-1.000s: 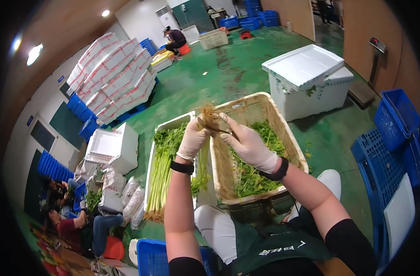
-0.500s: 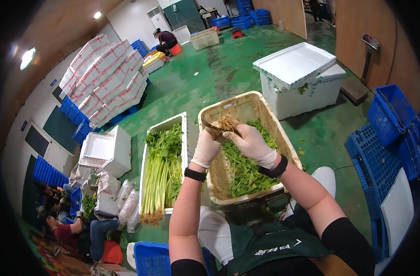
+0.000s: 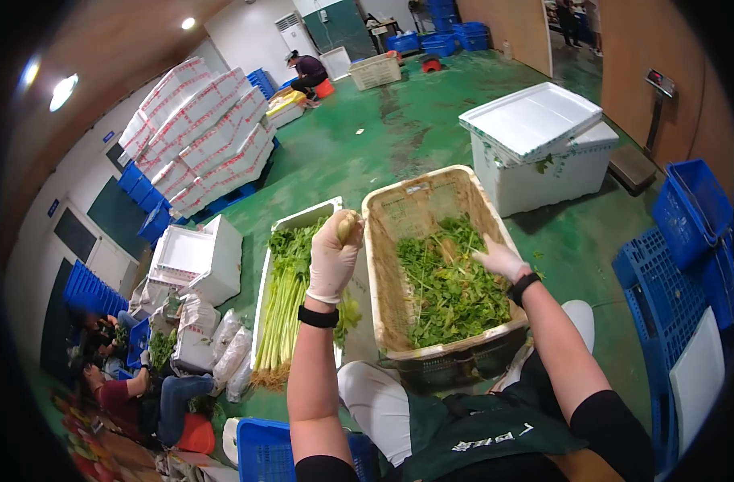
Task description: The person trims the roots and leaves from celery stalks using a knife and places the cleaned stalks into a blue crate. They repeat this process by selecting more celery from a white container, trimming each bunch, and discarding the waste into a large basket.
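Note:
My left hand (image 3: 335,261), in a pale glove, is closed around a bunch of celery (image 3: 349,227). Pale stalk ends show above the fist, and leaves hang below it. My gloved right hand (image 3: 502,261) is over the cream crate (image 3: 383,281), with thumb and fingers apart beside loose brown roots (image 3: 466,261). Trimmed green leaves (image 3: 439,309) cover the crate's bottom. Left of the crate, a white foam box (image 3: 306,215) holds celery stalks (image 3: 285,317) laid lengthwise, roots toward me. The dark curved blade seen earlier cannot be made out now.
Lidded foam boxes (image 3: 535,169) stand beyond the crate at the right, near a floor scale (image 3: 632,169). Blue crates (image 3: 688,205) and a pallet (image 3: 660,281) line the right side. A blue basket (image 3: 266,454) is by my left leg. Co-workers sit at the left and far back.
My hands have separated. The left has risen leftward with the celery; the right has moved right and down over the crate. The roots are no longer between both hands. The view has shifted slightly.

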`<state>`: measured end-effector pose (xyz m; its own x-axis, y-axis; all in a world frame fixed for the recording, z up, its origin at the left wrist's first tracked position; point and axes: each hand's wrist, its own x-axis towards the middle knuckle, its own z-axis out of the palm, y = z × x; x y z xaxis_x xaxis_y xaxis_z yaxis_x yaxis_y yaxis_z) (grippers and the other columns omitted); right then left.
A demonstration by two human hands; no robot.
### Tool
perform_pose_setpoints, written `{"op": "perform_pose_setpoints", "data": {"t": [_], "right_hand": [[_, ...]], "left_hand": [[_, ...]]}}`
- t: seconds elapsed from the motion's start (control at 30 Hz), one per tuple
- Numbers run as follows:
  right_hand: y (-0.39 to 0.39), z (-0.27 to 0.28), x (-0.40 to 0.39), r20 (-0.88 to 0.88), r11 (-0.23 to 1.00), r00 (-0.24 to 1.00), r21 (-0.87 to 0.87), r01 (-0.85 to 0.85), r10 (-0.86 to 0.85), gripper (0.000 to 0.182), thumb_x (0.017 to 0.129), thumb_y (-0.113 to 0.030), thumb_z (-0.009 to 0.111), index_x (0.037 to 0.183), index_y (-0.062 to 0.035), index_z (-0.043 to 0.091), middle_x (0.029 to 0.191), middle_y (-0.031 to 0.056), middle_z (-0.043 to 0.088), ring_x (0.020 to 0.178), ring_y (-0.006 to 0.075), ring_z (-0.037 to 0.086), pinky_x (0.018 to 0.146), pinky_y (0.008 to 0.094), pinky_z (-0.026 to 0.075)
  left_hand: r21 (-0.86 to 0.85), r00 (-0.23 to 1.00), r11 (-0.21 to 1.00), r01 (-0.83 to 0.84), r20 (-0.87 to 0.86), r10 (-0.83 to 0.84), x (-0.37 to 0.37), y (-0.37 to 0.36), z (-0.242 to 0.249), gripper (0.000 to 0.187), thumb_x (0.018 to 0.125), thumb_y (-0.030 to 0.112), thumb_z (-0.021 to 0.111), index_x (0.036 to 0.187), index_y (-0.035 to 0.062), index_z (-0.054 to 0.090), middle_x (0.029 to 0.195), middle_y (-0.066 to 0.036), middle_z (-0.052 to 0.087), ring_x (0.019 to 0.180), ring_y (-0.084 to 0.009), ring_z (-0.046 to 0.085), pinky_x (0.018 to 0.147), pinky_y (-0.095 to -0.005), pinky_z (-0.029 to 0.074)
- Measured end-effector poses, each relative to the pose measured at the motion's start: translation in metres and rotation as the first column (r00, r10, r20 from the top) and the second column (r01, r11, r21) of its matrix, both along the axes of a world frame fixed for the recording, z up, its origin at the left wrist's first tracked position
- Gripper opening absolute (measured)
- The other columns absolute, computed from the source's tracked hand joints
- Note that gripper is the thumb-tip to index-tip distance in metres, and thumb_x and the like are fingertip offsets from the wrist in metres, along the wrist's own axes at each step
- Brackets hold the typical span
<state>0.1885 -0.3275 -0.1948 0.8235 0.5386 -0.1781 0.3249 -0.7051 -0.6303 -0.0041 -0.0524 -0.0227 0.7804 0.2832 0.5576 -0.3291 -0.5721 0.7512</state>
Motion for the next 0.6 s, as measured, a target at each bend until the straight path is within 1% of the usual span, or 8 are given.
{"op": "perform_pose_setpoints", "data": {"t": [0.07, 0.13, 0.27, 0.33, 0.43, 0.47, 0.53, 0.6], "right_hand": [[-0.002, -0.014, -0.014, -0.274, 0.982, 0.961, 0.174, 0.073, -0.023, 0.079, 0.093, -0.044, 0.065, 0.146, 0.0077, 0.037, 0.11, 0.0226, 0.07, 0.076, 0.0233, 0.068, 0.069, 0.0355, 0.054], [0.005, -0.02, -0.025, -0.494, 0.908, 0.851, 0.416, 0.052, 0.178, 0.06, 0.097, -0.038, 0.064, 0.136, 0.0055, 0.052, 0.092, 0.0117, 0.072, 0.055, 0.0106, 0.055, 0.051, 0.0263, 0.045], [0.026, 0.033, -0.077, -0.732, 0.737, 0.464, 0.64, 0.216, 0.499, 0.039, 0.103, -0.035, 0.055, 0.12, -0.001, 0.063, 0.079, 0.0033, 0.066, 0.051, 0.0065, 0.049, 0.048, 0.0217, 0.039], [0.033, 0.023, -0.097, -0.705, 0.639, 0.226, 0.707, 0.304, 0.673, 0.039, 0.102, -0.041, 0.055, 0.114, -0.0045, 0.064, 0.076, 0.0008, 0.062, 0.053, 0.0066, 0.05, 0.049, 0.021, 0.041], [0.051, -0.008, -0.124, -0.848, 0.722, 0.171, 0.52, 0.456, 0.502, 0.039, 0.1, -0.049, 0.056, 0.102, -0.0105, 0.062, 0.076, 0.0001, 0.06, 0.056, 0.011, 0.053, 0.05, 0.0241, 0.044], [0.053, -0.028, -0.132, -0.861, 0.764, 0.003, 0.453, 0.46, 0.509, 0.038, 0.098, -0.048, 0.059, 0.103, -0.0104, 0.062, 0.076, -0.0001, 0.059, 0.056, 0.0119, 0.053, 0.051, 0.0242, 0.043], [0.051, -0.06, -0.13, -0.702, 0.709, -0.145, 0.646, 0.281, 0.697, 0.03, 0.096, -0.037, 0.065, 0.105, -0.0084, 0.063, 0.079, 0.0012, 0.063, 0.063, 0.012, 0.06, 0.057, 0.0249, 0.049], [0.05, -0.085, -0.148, -0.766, 0.745, -0.071, 0.595, 0.3, 0.64, 0.028, 0.094, -0.031, 0.067, 0.108, -0.0068, 0.063, 0.084, 0.0032, 0.066, 0.068, 0.0121, 0.064, 0.062, 0.0251, 0.052]], "left_hand": [[0.425, 0.976, 0.884, -0.197, 0.17, 0.136, -0.022, -0.029, 0.038, 0.007, 0.094, 0.005, 0.064, 0.1, 0.0018, 0.062, 0.084, -0.008, 0.061, 0.071, -0.0187, 0.06, 0.067, -0.0281, 0.049], [0.663, 0.963, 0.699, -0.267, 0.221, 0.158, -0.037, -0.063, 0.061, 0.011, 0.087, 0.006, 0.067, 0.097, 0.0039, 0.063, 0.085, -0.013, 0.063, 0.074, -0.0313, 0.062, 0.069, -0.0368, 0.05], [0.811, 0.991, 0.571, -0.131, 0.091, 0.098, -0.045, -0.104, 0.028, 0.013, 0.083, 0.011, 0.069, 0.094, 0.009, 0.063, 0.096, -0.009, 0.063, 0.094, -0.0274, 0.062, 0.084, -0.04, 0.048], [0.843, 0.983, 0.525, -0.118, 0.025, 0.181, -0.05, -0.111, -0.03, 0.017, 0.08, 0.017, 0.07, 0.095, 0.0153, 0.063, 0.123, -0.012, 0.056, 0.126, -0.0353, 0.046, 0.107, -0.0531, 0.032], [0.765, 0.95, 0.622, -0.167, -0.044, 0.308, -0.066, -0.128, -0.115, 0.026, 0.077, 0.018, 0.071, 0.102, 0.0187, 0.065, 0.14, -0.015, 0.048, 0.137, -0.0402, 0.036, 0.113, -0.0582, 0.023], [0.704, 0.939, 0.691, -0.166, -0.1, 0.328, -0.076, -0.135, -0.134, 0.028, 0.077, 0.017, 0.071, 0.104, 0.0194, 0.066, 0.145, -0.015, 0.046, 0.14, -0.0411, 0.033, 0.114, -0.059, 0.021], [0.71, 0.911, 0.691, -0.136, -0.184, 0.368, -0.097, -0.148, -0.16, 0.054, 0.076, 0.012, 0.07, 0.128, 0.0191, 0.06, 0.151, -0.02, 0.037, 0.143, -0.0446, 0.027, 0.115, -0.0615, 0.017], [0.473, 0.878, 0.868, -0.151, -0.339, 0.338, -0.113, -0.166, -0.177, 0.08, 0.074, 0.004, 0.063, 0.149, 0.0148, 0.04, 0.154, -0.025, 0.03, 0.143, -0.0483, 0.024, 0.113, -0.0679, 0.014]]}}
